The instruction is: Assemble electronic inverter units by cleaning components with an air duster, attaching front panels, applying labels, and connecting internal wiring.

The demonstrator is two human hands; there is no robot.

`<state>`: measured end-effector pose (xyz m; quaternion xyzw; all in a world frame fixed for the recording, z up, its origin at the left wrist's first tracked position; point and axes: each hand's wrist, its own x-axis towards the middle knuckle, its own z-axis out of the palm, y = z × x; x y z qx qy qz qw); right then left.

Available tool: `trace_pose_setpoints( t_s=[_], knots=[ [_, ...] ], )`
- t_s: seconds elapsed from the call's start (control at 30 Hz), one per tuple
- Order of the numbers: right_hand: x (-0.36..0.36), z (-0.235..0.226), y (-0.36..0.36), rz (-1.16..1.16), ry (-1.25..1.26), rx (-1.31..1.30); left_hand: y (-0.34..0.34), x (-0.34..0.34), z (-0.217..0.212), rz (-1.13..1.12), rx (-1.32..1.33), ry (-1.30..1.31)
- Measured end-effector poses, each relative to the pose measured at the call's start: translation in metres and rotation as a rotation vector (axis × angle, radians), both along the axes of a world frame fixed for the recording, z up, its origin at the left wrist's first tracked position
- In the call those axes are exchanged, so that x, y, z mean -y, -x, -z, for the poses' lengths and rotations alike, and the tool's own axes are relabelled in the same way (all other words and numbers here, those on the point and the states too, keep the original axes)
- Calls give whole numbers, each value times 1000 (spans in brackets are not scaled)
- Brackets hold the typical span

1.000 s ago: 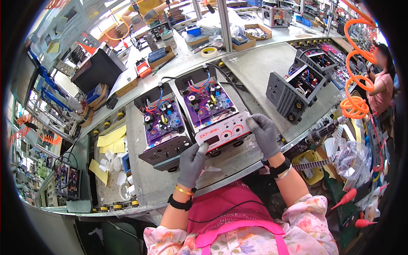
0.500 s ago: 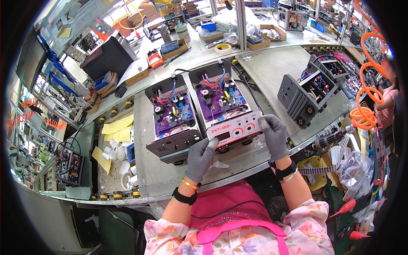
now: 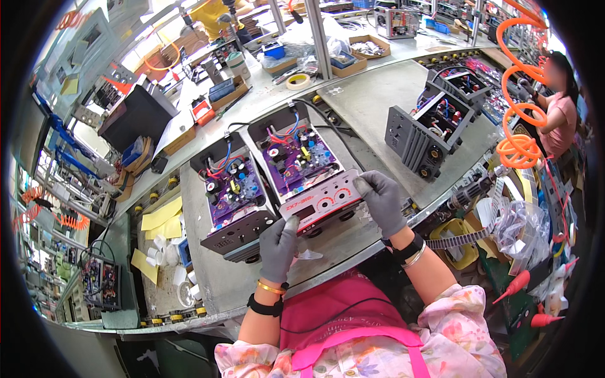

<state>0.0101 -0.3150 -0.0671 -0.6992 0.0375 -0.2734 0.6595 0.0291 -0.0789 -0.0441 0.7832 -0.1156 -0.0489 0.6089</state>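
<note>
My left hand (image 3: 278, 249), in a grey glove, pinches the left end of a white front panel label (image 3: 323, 200) with red edging and dial markings. My right hand (image 3: 382, 200), gloved too, has thumb and fingers on its right end. The label is tilted against the front of an open-topped device (image 3: 301, 154), which shows a purple circuit board; whether it lies flat there is hard to tell. Left of it stands a second open device (image 3: 234, 195) with a bare dark front, close by my left hand. Below the label a scrap of clear film (image 3: 309, 254) lies on the metal worktop.
More dark device housings (image 3: 425, 135) stand at the right. Yellow sheets (image 3: 161, 220) and white rolls lie at left. A tape roll (image 3: 298, 81) and parts boxes sit on the back bench. An orange coiled hose (image 3: 518, 148) hangs at right, near another person (image 3: 558, 120).
The whole view has shifted, so the bench appears further left and turned slightly. Both hands keep their hold on the label's ends, with little change against the device.
</note>
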Motion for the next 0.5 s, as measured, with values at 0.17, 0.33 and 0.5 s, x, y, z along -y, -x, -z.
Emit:
trace_pose_setpoints(
  t_s=[0.17, 0.33, 0.5],
  knots=[
    [1, -3, 0, -9, -33, -54, -1, 1, -1, -17, 12, -37],
    [0, -7, -1, 21, 10, -34, -5, -1, -2, -30, 69, -156],
    [-1, -10, 0, 74, 113, -24, -9, -4, -2, -19, 203, -282]
  ],
)
